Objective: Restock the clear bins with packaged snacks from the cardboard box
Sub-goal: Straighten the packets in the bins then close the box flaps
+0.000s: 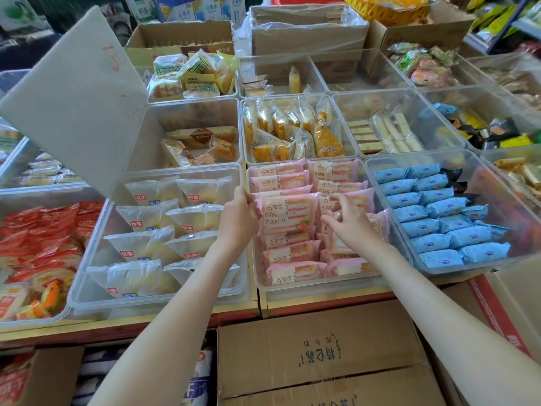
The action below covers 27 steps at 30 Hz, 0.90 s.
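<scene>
A clear bin [310, 281] in the front row holds two rows of pink strawberry toast packets. My left hand [241, 213] grips the left edge of one pink packet [288, 213] and holds it tilted up over the left row. My right hand [347, 218] reaches into the right row, its curled fingers pinching another pink packet [336, 210] there. A closed cardboard box [322, 356] with printed writing sits just below the bin, between my forearms.
To the left stands a clear bin of white bread packets [164, 230] with its lid [79, 101] raised. A bin of blue packets [439, 218] sits to the right. Red packets [38, 238] fill the far left. More clear bins and open cardboard boxes [307, 30] stand behind.
</scene>
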Tool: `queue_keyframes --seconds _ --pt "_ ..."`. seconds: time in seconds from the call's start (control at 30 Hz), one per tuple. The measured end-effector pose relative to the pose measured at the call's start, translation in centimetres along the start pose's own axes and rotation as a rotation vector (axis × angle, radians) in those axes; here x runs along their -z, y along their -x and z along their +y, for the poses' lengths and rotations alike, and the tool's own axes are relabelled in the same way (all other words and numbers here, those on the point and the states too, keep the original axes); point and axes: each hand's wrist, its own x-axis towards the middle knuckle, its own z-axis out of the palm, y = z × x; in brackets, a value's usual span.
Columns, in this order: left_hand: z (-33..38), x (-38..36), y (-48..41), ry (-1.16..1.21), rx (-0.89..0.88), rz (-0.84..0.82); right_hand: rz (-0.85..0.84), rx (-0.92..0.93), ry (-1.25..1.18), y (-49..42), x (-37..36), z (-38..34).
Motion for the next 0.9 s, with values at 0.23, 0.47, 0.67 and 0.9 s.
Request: queue_keyframes --seconds 0.23,0.47,0.67,0.9 --pt "0.8 0.0 -0.1 -0.175 -0.026 -0.02 -0.049 -0.055 -0.057 -2.1 -0.7 -0.9" --pt "0.1 -0.2 -0.9 -0.488 -0.076 0.068 -0.001 -0.109 -0.093 -2.7 -1.4 -0.2" --pt "0.9 0.2 -1.1 -0.623 -0.11 0.012 0.05 -0.129 0.011 -3.8 -2.0 0.7" --pt "0.9 -0.5 -1.1 -0.793 -0.116 0.011 0.105 -0.067 0.256 -4.2 -2.1 -0.2"
